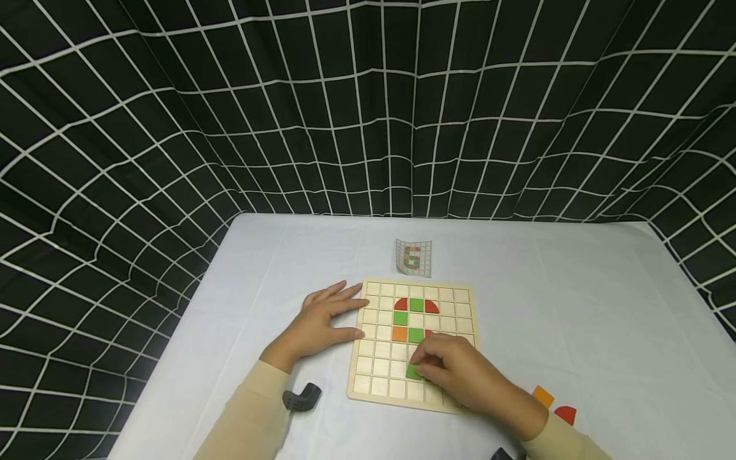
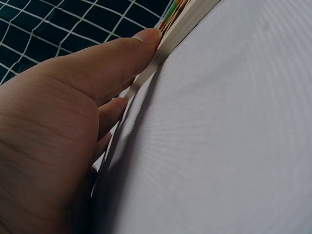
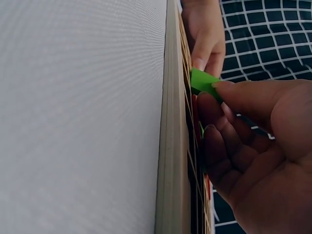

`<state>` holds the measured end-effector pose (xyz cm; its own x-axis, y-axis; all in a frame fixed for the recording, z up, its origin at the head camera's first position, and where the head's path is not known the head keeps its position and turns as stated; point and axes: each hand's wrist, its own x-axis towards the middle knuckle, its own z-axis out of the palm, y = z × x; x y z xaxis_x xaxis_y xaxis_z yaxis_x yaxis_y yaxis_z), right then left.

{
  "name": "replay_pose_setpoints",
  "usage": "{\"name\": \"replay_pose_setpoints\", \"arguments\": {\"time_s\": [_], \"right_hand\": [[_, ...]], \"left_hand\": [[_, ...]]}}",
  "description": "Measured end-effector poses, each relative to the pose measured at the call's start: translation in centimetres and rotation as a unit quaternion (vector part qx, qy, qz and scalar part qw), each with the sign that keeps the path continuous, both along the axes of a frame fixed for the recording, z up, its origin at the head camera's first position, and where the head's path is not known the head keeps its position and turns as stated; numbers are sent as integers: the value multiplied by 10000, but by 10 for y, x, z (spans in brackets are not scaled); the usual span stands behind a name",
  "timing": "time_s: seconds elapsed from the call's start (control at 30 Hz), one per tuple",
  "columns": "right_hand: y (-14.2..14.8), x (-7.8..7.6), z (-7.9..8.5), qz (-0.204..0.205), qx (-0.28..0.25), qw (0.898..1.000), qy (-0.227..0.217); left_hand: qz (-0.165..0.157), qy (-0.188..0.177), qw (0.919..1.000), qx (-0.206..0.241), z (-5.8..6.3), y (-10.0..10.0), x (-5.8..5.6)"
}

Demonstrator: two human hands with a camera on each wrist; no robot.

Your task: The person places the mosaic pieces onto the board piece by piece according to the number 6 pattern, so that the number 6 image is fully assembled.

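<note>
A wooden grid board (image 1: 376,386) lies on the table, with red quarter-round, green square and orange square tiles in some of its upper and middle cells. My left hand (image 1: 319,322) rests at the board's left edge, fingers spread and touching the rim. Over the lower middle cells, my right hand (image 1: 460,370) pinches a green square tile (image 3: 201,81) between thumb and fingertips. In the right wrist view that tile is tilted, with one edge at the board's surface. The right hand partly covers a red tile (image 1: 428,333) and the cells beneath.
Behind the board lies a small paper pattern card (image 1: 413,257). An orange tile (image 1: 543,396) and a red quarter-round tile (image 1: 566,414) lie right of my right forearm. A dark grey curved object (image 1: 303,397) sits by my left sleeve. Black curtains with white grid lines surround the white table (image 1: 575,306).
</note>
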<state>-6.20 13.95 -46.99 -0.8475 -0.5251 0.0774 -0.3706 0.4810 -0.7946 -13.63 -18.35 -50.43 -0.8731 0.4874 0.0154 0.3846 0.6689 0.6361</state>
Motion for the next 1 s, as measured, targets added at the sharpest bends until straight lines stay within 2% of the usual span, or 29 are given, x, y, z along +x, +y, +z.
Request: {"name": "replay_pose_setpoints", "arguments": {"time_s": [0.6, 1.0], "right_hand": [[1, 0, 0, -21, 221, 9998, -12], [1, 1, -1, 24, -226, 9997, -62]], "left_hand": [[-34, 35, 10000, -74, -1, 0, -1], [-9, 35, 9999, -98, -2, 0, -1]]}}
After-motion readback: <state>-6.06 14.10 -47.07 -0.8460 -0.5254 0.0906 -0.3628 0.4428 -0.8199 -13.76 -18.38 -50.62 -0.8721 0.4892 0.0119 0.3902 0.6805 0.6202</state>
